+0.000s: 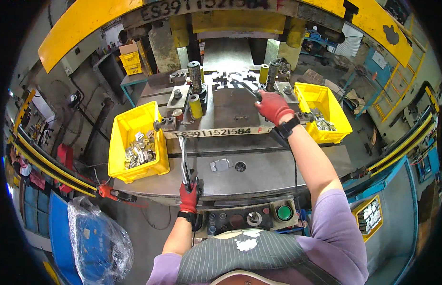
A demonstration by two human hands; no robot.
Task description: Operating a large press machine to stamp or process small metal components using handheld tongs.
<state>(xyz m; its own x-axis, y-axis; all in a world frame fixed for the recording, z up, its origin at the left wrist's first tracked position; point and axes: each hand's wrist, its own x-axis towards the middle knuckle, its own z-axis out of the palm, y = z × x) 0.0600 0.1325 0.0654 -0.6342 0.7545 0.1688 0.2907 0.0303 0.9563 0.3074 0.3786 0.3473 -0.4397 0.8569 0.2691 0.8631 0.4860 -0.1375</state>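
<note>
My left hand (189, 195), in a red and black glove, is closed round the dark grip of a long silver tongs-like tool (184, 156). This tool points away from me, its tip near the front edge of the steel die (225, 107). Farther forward, my red-gloved right hand (274, 106) grips the dark handle of a second tongs-like tool (245, 86). Its tip reaches over the middle of the die, by small dark fittings (222, 80); whether it pinches a part I cannot tell. Flat metal pieces (222, 165) lie on the press table in front of the die.
Yellow bins with small metal parts stand at left (135, 152) and right (324, 118) of the die. Guide posts (194, 78) rise from it, under the yellow press frame (92, 26). Near my body is a control panel (237, 219) with a green button (284, 213).
</note>
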